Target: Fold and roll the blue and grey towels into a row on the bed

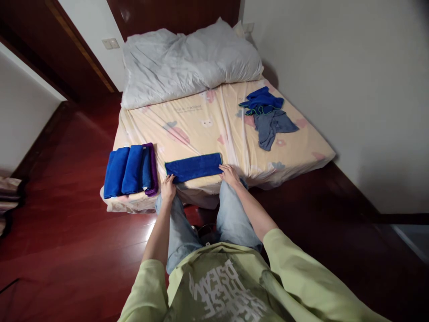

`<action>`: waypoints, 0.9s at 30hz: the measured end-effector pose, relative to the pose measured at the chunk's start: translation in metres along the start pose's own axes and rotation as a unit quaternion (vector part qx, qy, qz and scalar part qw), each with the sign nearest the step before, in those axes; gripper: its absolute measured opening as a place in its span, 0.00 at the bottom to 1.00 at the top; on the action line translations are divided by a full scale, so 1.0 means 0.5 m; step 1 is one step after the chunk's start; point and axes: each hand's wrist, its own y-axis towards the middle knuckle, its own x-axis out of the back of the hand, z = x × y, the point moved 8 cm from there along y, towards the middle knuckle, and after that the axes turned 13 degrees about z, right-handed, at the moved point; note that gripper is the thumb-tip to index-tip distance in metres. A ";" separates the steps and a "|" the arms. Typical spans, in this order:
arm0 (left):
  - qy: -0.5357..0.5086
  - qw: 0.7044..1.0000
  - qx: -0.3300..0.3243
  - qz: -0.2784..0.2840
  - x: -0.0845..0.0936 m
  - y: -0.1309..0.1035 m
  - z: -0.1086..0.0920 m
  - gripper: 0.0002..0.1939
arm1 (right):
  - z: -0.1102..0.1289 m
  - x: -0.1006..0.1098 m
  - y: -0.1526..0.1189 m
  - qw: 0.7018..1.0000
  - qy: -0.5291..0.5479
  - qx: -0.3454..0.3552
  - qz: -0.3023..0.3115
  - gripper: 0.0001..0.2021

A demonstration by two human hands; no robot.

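A blue towel (194,167) with a thin green edge lies on the bed in front of me, folded into a long flat strip. My left hand (168,188) pinches its near left corner. At its right end my right hand (229,174) has its fingers closed on the near corner. Left of my left hand stand several folded blue towels (132,170) in a row, with a folded purple towel (152,170) at the right end of that row.
The bed (191,114) has a cream patterned sheet. A crumpled blue towel (263,98) and a grey cloth (273,127) lie loose at the right. A bunched white quilt (187,60) fills the head end. A wall (335,89) runs along the right side.
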 end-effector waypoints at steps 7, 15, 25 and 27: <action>-0.014 0.999 0.034 0.024 0.005 -0.042 0.008 0.29 | 0.001 0.004 -0.048 0.999 0.020 -0.003 -0.026 0.26; -0.077 0.996 0.039 -0.026 0.019 -0.040 0.038 0.22 | 0.007 0.028 -0.045 0.998 0.014 -0.016 -0.052 0.19; -0.161 0.974 0.093 -0.128 0.044 -0.043 0.079 0.16 | -0.003 0.038 -0.034 0.996 -0.005 -0.056 -0.072 0.20; -0.156 0.974 0.101 -0.129 0.046 -0.039 0.080 0.15 | -0.006 0.035 -0.030 0.996 -0.002 -0.064 -0.069 0.20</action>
